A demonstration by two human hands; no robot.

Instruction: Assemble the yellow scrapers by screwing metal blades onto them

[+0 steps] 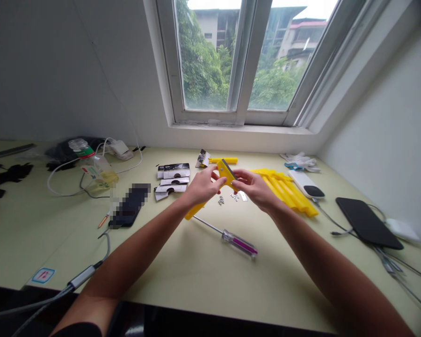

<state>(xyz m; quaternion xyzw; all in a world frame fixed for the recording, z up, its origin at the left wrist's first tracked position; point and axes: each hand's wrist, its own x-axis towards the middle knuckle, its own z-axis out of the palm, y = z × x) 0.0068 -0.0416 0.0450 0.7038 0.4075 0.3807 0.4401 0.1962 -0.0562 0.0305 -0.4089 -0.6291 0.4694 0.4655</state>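
Above the table, both hands grip a yellow scraper (225, 175) with a dark strip along one edge of its wide head. My left hand (205, 186) is closed around it, and the yellow handle end shows below the wrist. With thumb and fingers, my right hand (250, 186) pinches the other side of the head. Beneath the hands lie small metal screws or nuts (221, 200) and a small pale plate (243, 196). A screwdriver (239, 243) with a clear and purple handle rests on the table nearer me. Several yellow handles (284, 189) are piled beside my right hand.
Small black-and-white boxes (173, 177) lie left of my hands, another box (202, 158) behind. A dark phone (130, 206), a bottle (98, 164) and cables occupy the left. To the right are a white device (306, 184), a black slab (368, 222) and white gloves (303, 161).
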